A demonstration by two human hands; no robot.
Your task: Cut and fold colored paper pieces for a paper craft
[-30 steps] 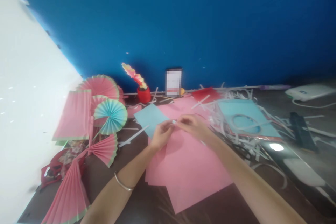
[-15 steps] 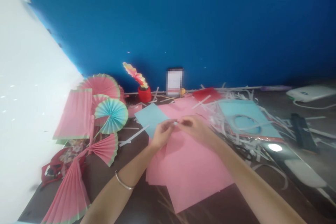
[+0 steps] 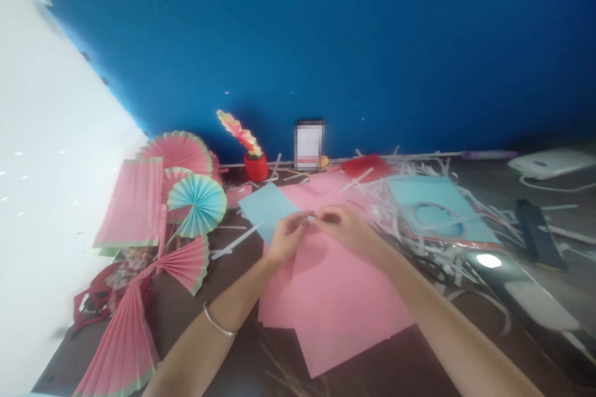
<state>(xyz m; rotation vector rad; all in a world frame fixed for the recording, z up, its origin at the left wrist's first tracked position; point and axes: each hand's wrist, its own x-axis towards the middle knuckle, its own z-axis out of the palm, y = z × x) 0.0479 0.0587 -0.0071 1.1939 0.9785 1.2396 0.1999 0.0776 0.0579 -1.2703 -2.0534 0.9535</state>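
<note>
Above the pink paper sheets (image 3: 347,304), my left hand (image 3: 289,237) and my right hand (image 3: 342,226) meet fingertip to fingertip, both closed in a pinch. A tiny white piece (image 3: 311,217), which looks like paper strip, shows between them; the fingers cover most of it. Behind my left hand lies a light blue paper square (image 3: 269,206). A white paper strip (image 3: 239,240) rests to its left, its upper end reaching the blue square.
Folded paper fans (image 3: 133,341) fill the left side. A red pot (image 3: 256,167) and a phone-like upright item (image 3: 310,146) stand by the blue wall. On the right are white paper strips (image 3: 395,217), blue sheets (image 3: 419,189), a dark bar-shaped object (image 3: 540,236) and a white device (image 3: 552,164).
Both hands stay pinched together in the same place, with hardly any visible movement. The view has shifted very slightly.
</note>
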